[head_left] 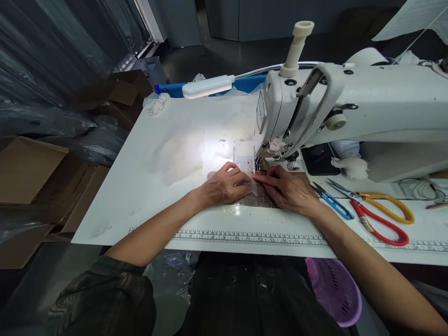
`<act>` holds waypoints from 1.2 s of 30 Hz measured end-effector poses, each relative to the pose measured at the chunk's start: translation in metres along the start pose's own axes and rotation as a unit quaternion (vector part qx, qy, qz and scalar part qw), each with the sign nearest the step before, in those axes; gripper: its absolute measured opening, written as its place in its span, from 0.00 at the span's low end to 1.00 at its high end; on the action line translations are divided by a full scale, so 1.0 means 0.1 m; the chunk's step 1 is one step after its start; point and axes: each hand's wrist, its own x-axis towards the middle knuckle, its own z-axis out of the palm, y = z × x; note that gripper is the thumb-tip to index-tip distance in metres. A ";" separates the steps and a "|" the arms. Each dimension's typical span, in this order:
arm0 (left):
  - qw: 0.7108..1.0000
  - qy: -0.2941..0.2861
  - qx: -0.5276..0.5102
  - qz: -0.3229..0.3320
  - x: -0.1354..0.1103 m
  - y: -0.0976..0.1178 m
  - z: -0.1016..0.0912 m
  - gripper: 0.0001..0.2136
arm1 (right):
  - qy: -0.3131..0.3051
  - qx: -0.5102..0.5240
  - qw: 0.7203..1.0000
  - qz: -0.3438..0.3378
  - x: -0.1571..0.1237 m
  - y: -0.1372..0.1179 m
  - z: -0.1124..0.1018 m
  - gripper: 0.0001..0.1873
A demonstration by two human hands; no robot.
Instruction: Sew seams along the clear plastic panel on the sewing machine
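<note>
A piece of thin, sheer white fabric (255,189) lies at the needle of a white sewing machine (271,109). My left hand (227,184) is on its left, fingers bent together and closed on the fabric's edge. From the other side, my right hand (285,189) pinches the fabric just in front of the presser foot (258,163), index finger pointing toward it. Under both hands is a brown, shiny plate (264,199) on the table. The fingertips partly hide the fabric, so its full shape does not show.
Blue thread snips (334,203) and scissors with red and yellow handles (381,224) lie right of my right hand. A ruler strip (252,239) runs along the front edge of the white table (140,186). A lamp (209,87) lights the needle area. Cardboard boxes (31,172) stand left; a purple basket (336,291) sits below.
</note>
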 end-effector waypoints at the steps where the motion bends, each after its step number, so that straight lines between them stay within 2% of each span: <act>1: 1.000 -0.006 -0.001 0.002 0.00 0.00 0.00 0.06 | -0.003 -0.011 1.000 -0.007 0.01 -0.01 0.00 0.21; 11: 0.998 -0.051 -0.036 -0.009 0.00 -0.02 0.00 0.08 | -0.004 -0.075 0.997 0.009 0.02 -0.09 0.03 0.20; 21: 1.000 -0.018 -0.002 -0.011 0.00 0.00 0.01 0.07 | 0.012 0.075 0.996 0.041 -0.04 0.02 0.00 0.22; 31: 0.999 -0.041 -0.023 -0.025 0.00 -0.01 0.02 0.07 | 0.034 0.096 0.993 0.054 -0.03 0.01 -0.09 0.21; 36: 0.998 -0.047 -0.021 -0.025 0.00 0.00 0.01 0.07 | -0.016 0.075 0.997 0.021 -0.06 -0.08 -0.12 0.21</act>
